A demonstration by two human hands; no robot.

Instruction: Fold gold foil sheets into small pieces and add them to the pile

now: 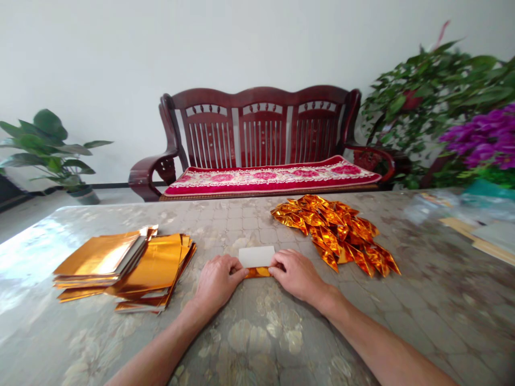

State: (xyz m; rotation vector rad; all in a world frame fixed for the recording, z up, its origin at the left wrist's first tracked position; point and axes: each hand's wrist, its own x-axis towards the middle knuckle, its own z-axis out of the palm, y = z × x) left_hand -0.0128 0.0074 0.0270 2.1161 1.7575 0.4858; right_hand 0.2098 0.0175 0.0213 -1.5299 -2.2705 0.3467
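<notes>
A sheet of gold foil paper (pixel 256 257) lies on the table in front of me, its white back facing up and its near edge folded over to show a gold strip. My left hand (pixel 220 276) pinches the left end of that fold between thumb and fingers. At the right end, my right hand (pixel 295 272) grips the same fold. To the left sit stacks of flat gold foil sheets (pixel 151 262). Beyond my right hand is a heap of folded gold foil pieces (pixel 336 228) with pointed ends.
The table (pixel 245 343) has a patterned, glossy cover. Clear plastic bags (pixel 432 206) and tan and white flat pieces (pixel 478 238) lie at its right. A wooden bench (pixel 261 134) with a red cushion stands behind, with potted plants (pixel 56 150) and purple flowers (pixel 485 136) at the sides.
</notes>
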